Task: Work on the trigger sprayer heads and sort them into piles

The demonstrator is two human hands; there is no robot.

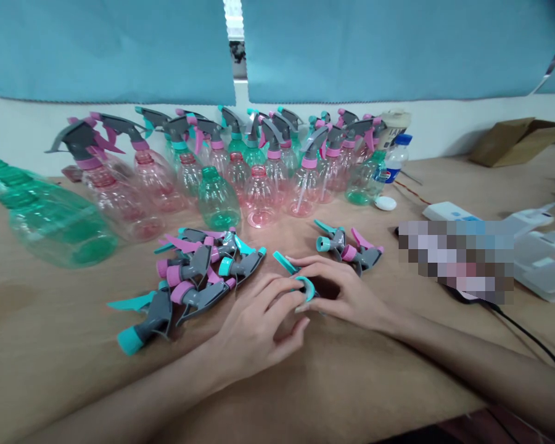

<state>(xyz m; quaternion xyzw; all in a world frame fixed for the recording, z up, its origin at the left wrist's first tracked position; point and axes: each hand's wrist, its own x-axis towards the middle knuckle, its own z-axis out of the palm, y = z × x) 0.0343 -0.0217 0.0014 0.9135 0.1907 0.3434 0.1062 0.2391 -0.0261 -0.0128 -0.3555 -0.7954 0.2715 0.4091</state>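
Observation:
A grey and teal spray trigger head [309, 288] is between my two hands, its round collar facing me. My right hand [346, 291] is curled around it, with the thumb below and the fingers above. The fingertips of my left hand [261, 317] press at the collar from the left, its thumb held lower. Much of the head's grey body is hidden by the fingers. Left of my hands lies a pile of loose trigger heads [197, 268], pink-grey and teal-grey. Beyond my right hand lie a few more loose heads [363, 254].
Behind stand pink bottles [259, 200] and green bottles [219, 203], several topped with trigger heads. Green bottles [60, 222] are at the left. A Pepsi bottle [396, 160], white cap [385, 203], blurred-out phone [457, 259] with cable, white plastic pieces [546, 259] and cardboard box [513, 145] are right.

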